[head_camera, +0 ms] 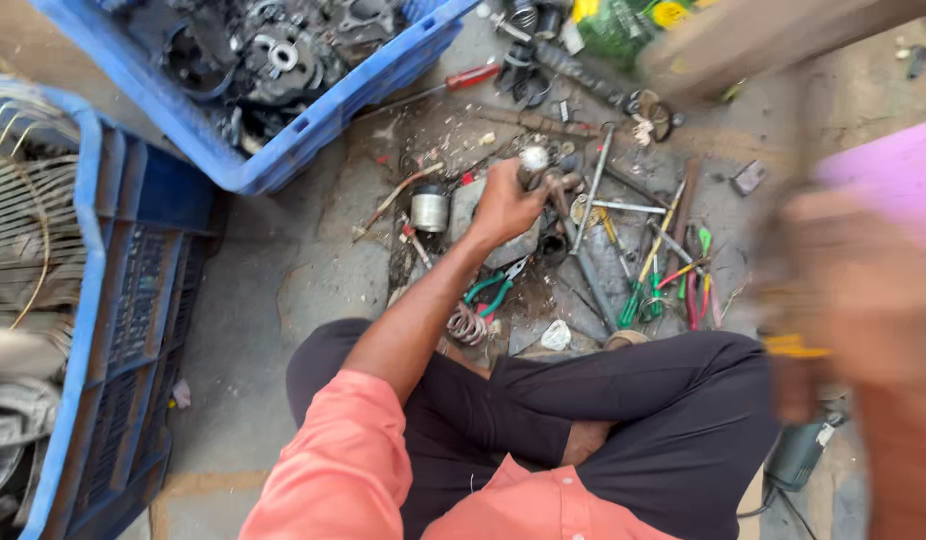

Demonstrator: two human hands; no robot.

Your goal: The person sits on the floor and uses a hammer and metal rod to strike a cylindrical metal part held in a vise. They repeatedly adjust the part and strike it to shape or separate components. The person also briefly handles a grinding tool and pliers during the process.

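Sitting cross-legged on the grey concrete floor (283, 270), the person reaches the left hand (503, 205) forward over the tool litter; its fingers are curled tight around a small dark metal part with a pale rounded end (535, 165), which pokes out of the fist on its far side, just above a flat grey stone slab (465, 205) lying under the hand; the right hand (863, 300) hangs close to the camera at the right edge of the view, well apart from the metal part, blurred so badly that I cannot tell whether it is spread or closed; something yellow (793, 346) shows just below it, and whether the hand holds it cannot be told. Just beside the left wrist stands a short silver metal cylinder (429, 208); near the forearm lie green-handled pliers (493, 290) and a coiled steel spring (467, 324); right of the fist a scatter of long steel rods and green, yellow and red-handled screwdrivers (663, 270) spreads over the floor. A blue plastic crate filled with black greasy engine parts (313, 110) sits toward the floor's far left; a red-handled screwdriver (453, 82) lies against its near corner.
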